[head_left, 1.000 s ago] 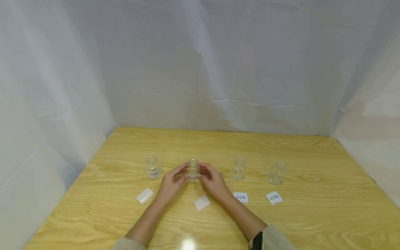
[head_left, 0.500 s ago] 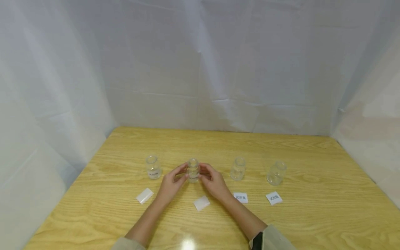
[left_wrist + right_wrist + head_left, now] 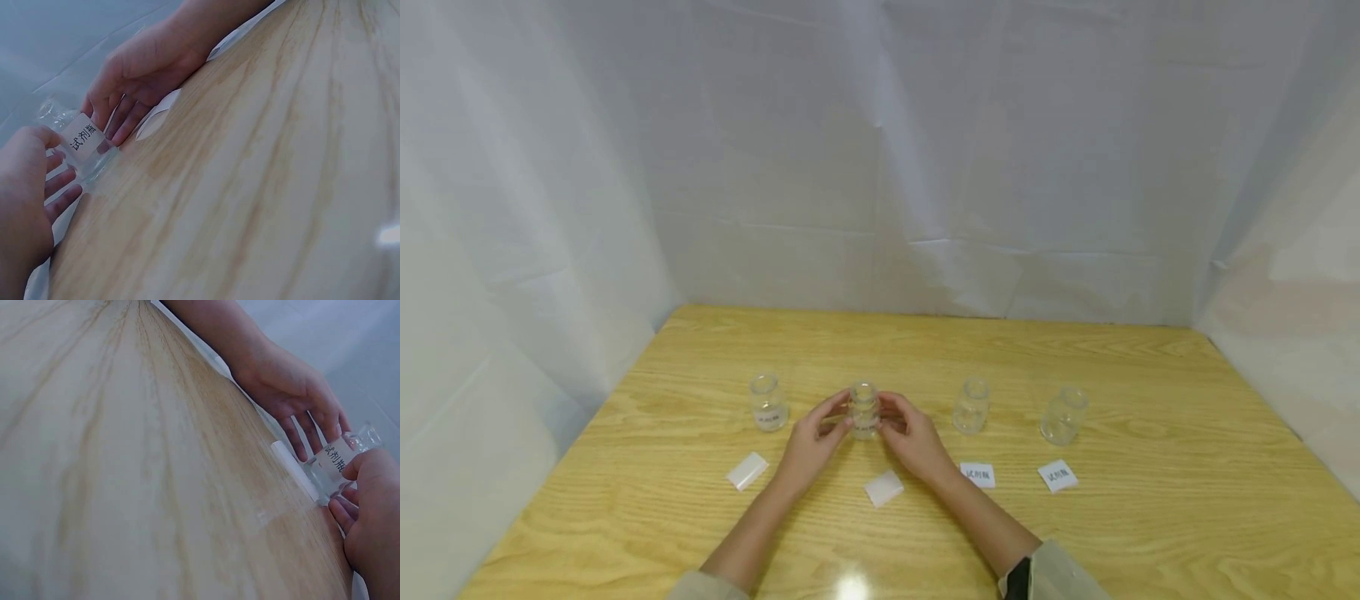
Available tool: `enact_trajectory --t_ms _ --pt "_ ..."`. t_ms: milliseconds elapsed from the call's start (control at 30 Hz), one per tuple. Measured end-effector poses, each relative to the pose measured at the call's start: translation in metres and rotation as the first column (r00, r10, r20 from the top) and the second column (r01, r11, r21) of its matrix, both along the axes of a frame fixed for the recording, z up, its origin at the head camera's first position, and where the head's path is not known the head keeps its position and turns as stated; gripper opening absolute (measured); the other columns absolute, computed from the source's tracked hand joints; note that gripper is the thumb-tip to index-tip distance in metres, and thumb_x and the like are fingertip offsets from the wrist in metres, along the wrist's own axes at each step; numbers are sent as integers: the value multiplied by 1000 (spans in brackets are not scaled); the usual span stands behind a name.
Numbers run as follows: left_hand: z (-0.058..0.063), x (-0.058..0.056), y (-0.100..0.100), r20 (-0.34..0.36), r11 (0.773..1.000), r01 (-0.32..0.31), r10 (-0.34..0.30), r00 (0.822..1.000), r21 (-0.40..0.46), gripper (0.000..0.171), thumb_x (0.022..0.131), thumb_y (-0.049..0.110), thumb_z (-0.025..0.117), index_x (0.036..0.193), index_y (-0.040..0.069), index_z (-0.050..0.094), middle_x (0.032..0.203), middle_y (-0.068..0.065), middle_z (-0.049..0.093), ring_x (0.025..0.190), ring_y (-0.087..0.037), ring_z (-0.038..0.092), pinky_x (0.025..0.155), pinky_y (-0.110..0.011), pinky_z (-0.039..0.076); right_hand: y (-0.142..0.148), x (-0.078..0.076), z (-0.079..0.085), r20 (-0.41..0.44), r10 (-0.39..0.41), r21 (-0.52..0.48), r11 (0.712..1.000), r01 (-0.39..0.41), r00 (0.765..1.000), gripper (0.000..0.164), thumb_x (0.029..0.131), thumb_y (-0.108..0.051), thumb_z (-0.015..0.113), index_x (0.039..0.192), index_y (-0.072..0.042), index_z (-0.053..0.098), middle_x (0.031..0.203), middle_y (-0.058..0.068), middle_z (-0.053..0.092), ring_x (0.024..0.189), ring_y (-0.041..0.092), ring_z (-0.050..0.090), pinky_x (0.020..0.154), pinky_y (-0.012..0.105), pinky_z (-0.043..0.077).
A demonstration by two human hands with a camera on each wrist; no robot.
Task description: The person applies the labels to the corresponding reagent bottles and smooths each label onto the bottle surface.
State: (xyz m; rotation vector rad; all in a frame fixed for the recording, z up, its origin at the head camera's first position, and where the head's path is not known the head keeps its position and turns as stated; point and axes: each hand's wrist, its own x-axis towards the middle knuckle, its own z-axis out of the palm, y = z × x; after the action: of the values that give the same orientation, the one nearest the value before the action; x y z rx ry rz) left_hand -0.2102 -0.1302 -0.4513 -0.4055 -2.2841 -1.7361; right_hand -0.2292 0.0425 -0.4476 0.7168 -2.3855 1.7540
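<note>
Upright on the wooden table stands a small clear glass reagent bottle (image 3: 865,407) between both hands. My left hand (image 3: 808,442) grips its left side, and my right hand (image 3: 917,437) holds it from the right. The thumbs lie on the front, at the edges of a white label (image 3: 84,137) with handwritten black characters, with the other fingers curved round the sides. In the right wrist view, the bottle's label (image 3: 336,457) shows partly behind a thumb. A similar labelled glass bottle (image 3: 768,404) stands to the left.
Two unlabelled glass bottles, one nearer (image 3: 972,407) and one farther right (image 3: 1063,415), stand in the row. Paper labels with writing (image 3: 977,474) (image 3: 1057,475) lie before them. Glossy white slips (image 3: 747,471) (image 3: 883,488) lie at left and centre. White sheeting (image 3: 925,167) encloses the table.
</note>
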Motion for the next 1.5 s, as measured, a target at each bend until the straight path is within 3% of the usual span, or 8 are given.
enact_trajectory --t_ms 233,467,567,733,900,1067,1300,1500 --pt "-6 -5 -1 -99 1000 0 3 995 23 38 87 0 60 125 -2 52 117 -19 56 104 -34 55 84 -37 48 -1 18 24 -20 -42 -78 996 40 999 37 80 14 53 117 15 48 112 29 54 101 43 53 88 47 43" --pt "5 2 0 -274 998 -59 66 959 32 33 84 -10 58 117 -7 54 114 -21 56 99 -38 55 81 -38 49 2 14 9 -145 -147 -99 986 134 978 28 83 10 56 110 8 55 103 19 60 96 31 57 81 37 48" --pt "18 10 5 -379 996 -80 90 921 42 31 81 -16 57 112 -13 54 109 -26 56 95 -39 55 78 -42 49 5 12 0 -184 -182 -107 980 165 966 23 84 8 56 106 0 59 100 14 62 93 21 58 79 33 48" --pt "11 13 15 -555 992 -85 122 823 92 29 76 -21 58 103 -10 58 99 -19 59 88 -28 56 79 -30 48 11 37 28 -196 -183 -66 983 173 963 16 83 11 54 96 4 61 94 16 63 89 23 59 79 37 48" --pt "17 27 34 -620 998 -22 56 783 61 31 68 -24 60 96 -11 58 91 -19 59 82 -26 55 77 -25 47 31 51 42 -274 -130 -35 992 125 953 15 81 17 56 91 8 61 90 17 63 84 29 60 75 36 50" --pt "6 27 53 -588 996 69 -84 804 -49 29 73 -15 66 99 -4 59 94 -13 60 83 -25 55 75 -30 48 67 43 29 -400 -42 57 996 71 916 21 79 17 60 94 2 62 91 10 64 82 26 60 70 34 51" --pt "-2 28 80 -417 971 111 -193 888 -214 23 82 3 67 104 4 61 101 -3 59 88 -20 55 75 -29 49 113 42 15 -341 7 263 961 89 940 22 80 6 65 97 -8 63 96 -2 62 87 14 58 72 31 51" --pt "0 34 102 -274 895 66 -205 940 -441 28 84 15 68 109 6 61 106 -1 56 96 -15 53 82 -23 45 135 48 2 -344 -7 367 919 142 939 29 73 6 70 97 -7 63 98 -3 61 89 14 58 74 32 50"
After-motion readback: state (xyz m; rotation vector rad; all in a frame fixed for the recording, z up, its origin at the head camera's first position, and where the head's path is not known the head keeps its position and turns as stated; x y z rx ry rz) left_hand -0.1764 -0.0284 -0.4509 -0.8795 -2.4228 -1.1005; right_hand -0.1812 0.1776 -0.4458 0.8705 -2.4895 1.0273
